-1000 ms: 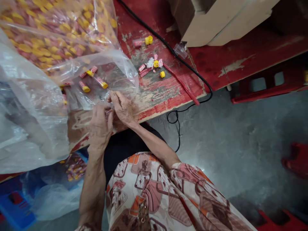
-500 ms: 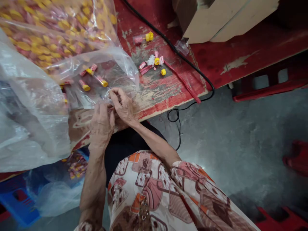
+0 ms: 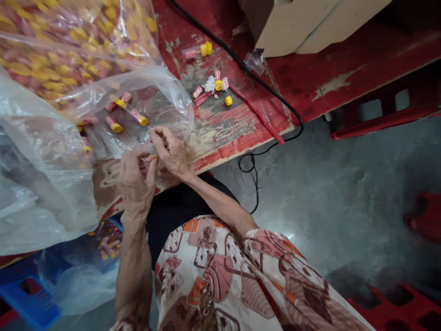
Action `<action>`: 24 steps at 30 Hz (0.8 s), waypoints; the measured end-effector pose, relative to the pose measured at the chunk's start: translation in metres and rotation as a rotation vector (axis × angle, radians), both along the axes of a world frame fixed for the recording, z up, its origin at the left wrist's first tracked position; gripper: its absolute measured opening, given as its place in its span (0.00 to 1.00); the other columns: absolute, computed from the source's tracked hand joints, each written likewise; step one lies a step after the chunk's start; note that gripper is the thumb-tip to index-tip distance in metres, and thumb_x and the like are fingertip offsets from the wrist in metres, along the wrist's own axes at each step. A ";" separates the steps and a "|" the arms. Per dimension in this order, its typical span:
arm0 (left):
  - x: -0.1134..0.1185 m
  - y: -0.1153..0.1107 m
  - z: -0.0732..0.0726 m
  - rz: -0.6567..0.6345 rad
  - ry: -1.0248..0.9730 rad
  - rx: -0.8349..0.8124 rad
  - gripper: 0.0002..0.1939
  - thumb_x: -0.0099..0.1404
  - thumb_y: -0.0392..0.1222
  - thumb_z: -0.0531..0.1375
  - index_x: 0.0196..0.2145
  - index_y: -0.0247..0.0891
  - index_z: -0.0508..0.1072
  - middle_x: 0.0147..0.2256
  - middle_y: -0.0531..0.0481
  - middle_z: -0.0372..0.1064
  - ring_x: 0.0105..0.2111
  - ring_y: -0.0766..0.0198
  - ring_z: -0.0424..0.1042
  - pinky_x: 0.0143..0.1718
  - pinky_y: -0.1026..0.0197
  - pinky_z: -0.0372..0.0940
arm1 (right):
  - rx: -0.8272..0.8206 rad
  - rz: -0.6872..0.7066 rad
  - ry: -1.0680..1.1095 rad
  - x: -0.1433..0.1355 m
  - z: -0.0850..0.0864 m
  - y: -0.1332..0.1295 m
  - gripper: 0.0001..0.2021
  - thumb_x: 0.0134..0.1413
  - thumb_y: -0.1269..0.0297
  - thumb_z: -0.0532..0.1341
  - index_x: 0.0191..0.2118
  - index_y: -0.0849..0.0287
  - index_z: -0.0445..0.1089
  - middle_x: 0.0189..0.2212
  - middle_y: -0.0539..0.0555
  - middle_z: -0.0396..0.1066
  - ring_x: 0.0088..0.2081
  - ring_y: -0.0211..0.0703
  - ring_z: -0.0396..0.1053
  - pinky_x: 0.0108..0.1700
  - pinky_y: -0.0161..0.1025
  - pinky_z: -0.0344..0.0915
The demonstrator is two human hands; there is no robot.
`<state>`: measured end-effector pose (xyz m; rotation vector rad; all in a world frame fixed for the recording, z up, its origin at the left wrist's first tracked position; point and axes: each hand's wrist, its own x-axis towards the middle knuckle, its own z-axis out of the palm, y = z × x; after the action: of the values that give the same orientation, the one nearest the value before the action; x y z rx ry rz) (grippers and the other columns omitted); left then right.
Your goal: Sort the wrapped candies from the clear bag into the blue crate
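Gripping in the left hand [image 3: 137, 180]: a small pink tube [image 3: 146, 166], lodged between curled fingers and thumb and partly hidden by them, with a touch of yellow at the end.
Right hand [image 3: 171, 154]: curled beside the left, thumb and forefinger drawn close together; cannot tell whether pinching something or nothing.
Place of the pink tube: over the near edge of the worktop [image 3: 220, 135], inside the left hand's curl, just beside the right hand.
Yellow-capped tubes [image 3: 137, 116]: lying loose just beyond the hands, amid clear plastic, two of them crossing; cannot tell whether on the film or under it.
Large clear bag [image 3: 174, 89]: spread across the far left, crammed with pink-and-yellow pieces.
Cloudy plastic [image 3: 44, 202]: draped at the left, down past the near edge of the worktop.
Small heap: white bits [image 3: 209, 83], pink pieces and a yellow cap [image 3: 218, 85], close to a long red strip [image 3: 258, 115].
Loose cap [image 3: 228, 100]: just right of the heap.
Black cable [image 3: 210, 33]: running past the heap and over the edge.
Cardboard box [image 3: 317, 27]: at the far right of the cable.
Blue crate [image 3: 36, 303]: below the worktop, at lower left.
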<state>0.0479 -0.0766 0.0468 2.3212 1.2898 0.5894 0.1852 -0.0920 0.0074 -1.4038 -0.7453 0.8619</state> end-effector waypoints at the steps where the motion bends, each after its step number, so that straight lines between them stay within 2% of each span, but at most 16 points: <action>1: 0.001 0.000 0.001 0.000 0.008 0.005 0.15 0.77 0.56 0.60 0.49 0.43 0.74 0.47 0.39 0.75 0.52 0.44 0.76 0.57 0.43 0.71 | 0.005 0.000 0.004 0.000 0.000 0.000 0.10 0.78 0.55 0.56 0.50 0.53 0.70 0.50 0.49 0.80 0.45 0.37 0.78 0.58 0.33 0.73; 5: 0.001 0.003 -0.003 -0.042 0.031 -0.043 0.11 0.78 0.52 0.60 0.49 0.44 0.74 0.48 0.39 0.75 0.54 0.44 0.77 0.57 0.44 0.72 | 0.022 -0.012 -0.001 -0.001 -0.002 0.000 0.10 0.78 0.55 0.56 0.50 0.54 0.70 0.51 0.50 0.80 0.47 0.38 0.78 0.59 0.33 0.73; 8: -0.002 0.008 -0.006 -0.045 0.025 -0.047 0.11 0.78 0.52 0.61 0.49 0.44 0.75 0.46 0.41 0.74 0.51 0.46 0.77 0.56 0.46 0.74 | 0.027 -0.020 -0.009 -0.002 -0.002 0.001 0.10 0.78 0.55 0.57 0.49 0.54 0.71 0.50 0.50 0.80 0.46 0.38 0.79 0.59 0.34 0.73; 12: -0.005 0.009 -0.001 -0.061 0.038 0.010 0.14 0.79 0.55 0.60 0.51 0.43 0.76 0.45 0.42 0.74 0.49 0.48 0.77 0.57 0.45 0.74 | 0.031 -0.009 0.003 -0.001 -0.004 0.002 0.11 0.78 0.53 0.57 0.49 0.54 0.71 0.48 0.50 0.80 0.44 0.38 0.78 0.58 0.35 0.74; 15: -0.003 0.006 0.002 -0.051 0.072 0.050 0.13 0.78 0.51 0.61 0.52 0.42 0.77 0.48 0.40 0.75 0.51 0.46 0.77 0.58 0.44 0.74 | 0.050 -0.024 0.007 -0.001 -0.008 0.003 0.11 0.78 0.53 0.58 0.50 0.54 0.71 0.47 0.50 0.80 0.42 0.38 0.77 0.59 0.36 0.74; 19: -0.001 0.009 -0.002 -0.062 0.079 -0.010 0.10 0.76 0.47 0.61 0.51 0.44 0.76 0.48 0.40 0.75 0.51 0.45 0.77 0.57 0.43 0.74 | 0.063 -0.058 -0.004 -0.002 -0.013 0.004 0.11 0.79 0.52 0.59 0.50 0.53 0.72 0.44 0.50 0.80 0.42 0.38 0.77 0.58 0.37 0.75; 24: -0.005 0.015 -0.005 -0.060 0.040 -0.012 0.10 0.77 0.51 0.60 0.49 0.46 0.75 0.47 0.42 0.74 0.48 0.46 0.76 0.56 0.41 0.74 | 0.063 -0.054 -0.018 -0.003 -0.015 0.005 0.10 0.80 0.53 0.59 0.50 0.53 0.72 0.46 0.50 0.80 0.43 0.37 0.77 0.57 0.36 0.75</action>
<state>0.0426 -0.0618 0.0420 2.3650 1.2330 0.5166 0.1821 -0.0868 -0.0071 -1.3713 -0.7394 0.7783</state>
